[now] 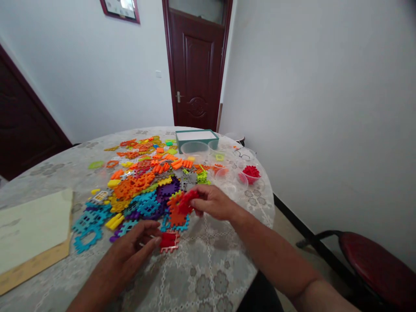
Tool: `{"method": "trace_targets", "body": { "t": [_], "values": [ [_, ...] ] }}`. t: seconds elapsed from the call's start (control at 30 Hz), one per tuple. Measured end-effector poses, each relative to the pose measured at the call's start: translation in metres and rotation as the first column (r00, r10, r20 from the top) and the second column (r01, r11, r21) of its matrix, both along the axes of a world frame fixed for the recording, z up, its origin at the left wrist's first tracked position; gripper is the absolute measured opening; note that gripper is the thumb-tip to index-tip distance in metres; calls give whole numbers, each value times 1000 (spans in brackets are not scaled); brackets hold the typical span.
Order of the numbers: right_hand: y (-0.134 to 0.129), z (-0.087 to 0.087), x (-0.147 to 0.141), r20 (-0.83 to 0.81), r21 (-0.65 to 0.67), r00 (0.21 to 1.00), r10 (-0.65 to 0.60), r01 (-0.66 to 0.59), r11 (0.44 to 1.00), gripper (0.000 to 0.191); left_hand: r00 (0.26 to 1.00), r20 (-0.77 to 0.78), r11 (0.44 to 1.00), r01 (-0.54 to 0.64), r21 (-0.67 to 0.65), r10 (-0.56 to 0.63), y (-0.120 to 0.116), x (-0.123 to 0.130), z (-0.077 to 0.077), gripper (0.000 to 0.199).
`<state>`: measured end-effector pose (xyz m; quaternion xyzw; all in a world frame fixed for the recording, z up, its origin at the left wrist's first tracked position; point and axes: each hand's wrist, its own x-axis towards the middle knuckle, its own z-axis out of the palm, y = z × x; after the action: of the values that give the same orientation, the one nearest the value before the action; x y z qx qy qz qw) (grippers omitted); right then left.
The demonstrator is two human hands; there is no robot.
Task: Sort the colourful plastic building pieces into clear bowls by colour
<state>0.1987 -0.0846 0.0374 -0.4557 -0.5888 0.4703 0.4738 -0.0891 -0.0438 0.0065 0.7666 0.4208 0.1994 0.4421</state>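
Observation:
My right hand [211,202] pinches a red toothed plastic piece [187,200] above an orange piece [177,216] at the near right edge of a heap of colourful building pieces. Beside a flat red piece with a pale pink toothed frame [169,241], my left hand [140,243] is low over the table; its thumb and fingers are apart, with nothing visible held between them. Blue pieces [146,203] and purple pieces [167,189] lie between and beyond both hands.
A round table [208,264] has a patterned cloth. Clear bowls [195,149] and a green-edged box [197,135] stand at the back. Another bowl with red pieces [251,173] is on the right. Paper on a board [35,229] lies left; a red chair [373,260] stands right.

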Motion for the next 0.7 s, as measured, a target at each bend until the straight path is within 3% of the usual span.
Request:
{"method": "trace_targets", "body": {
  "t": [0.07, 0.13, 0.2, 0.27, 0.33, 0.43, 0.53, 0.7],
  "values": [
    [-10, 20, 32, 89, 143, 948, -306, 292, 946, 17, 997, -76, 992, 13, 124, -4, 1, -1, -5, 46],
    [-19, 35, 74, 136, 269, 789, -599, 552, 789, 21, 990, -137, 968, 75, 239, -42, 1, -2, -9, 43],
    [-25, 40, 119, 132, 299, 679, -722, 667, 682, 30, 978, -183, 941, 156, 301, -103, 1, -2, -13, 39],
    [-26, 39, 162, 247, 389, 469, -848, 754, 530, 34, 965, -217, 923, 215, 320, -149, 1, 0, -16, 36],
    [-24, 34, 195, 400, 470, 282, -872, 753, 460, 36, 955, -239, 911, 250, 329, -176, 2, 1, -20, 35],
    [-19, 24, 222, 599, 483, 132, -790, 727, 488, 35, 947, -256, 899, 274, 342, -191, 3, 2, -22, 35],
    [-14, 13, 230, 719, 416, 109, -686, 724, 550, 36, 944, -268, 897, 282, 342, -195, -2, 2, -16, 32],
    [-10, 1, 234, 773, 373, 126, -622, 702, 607, 39, 939, -301, 911, 264, 318, -167, -10, 4, -3, 23]
  ]
}}
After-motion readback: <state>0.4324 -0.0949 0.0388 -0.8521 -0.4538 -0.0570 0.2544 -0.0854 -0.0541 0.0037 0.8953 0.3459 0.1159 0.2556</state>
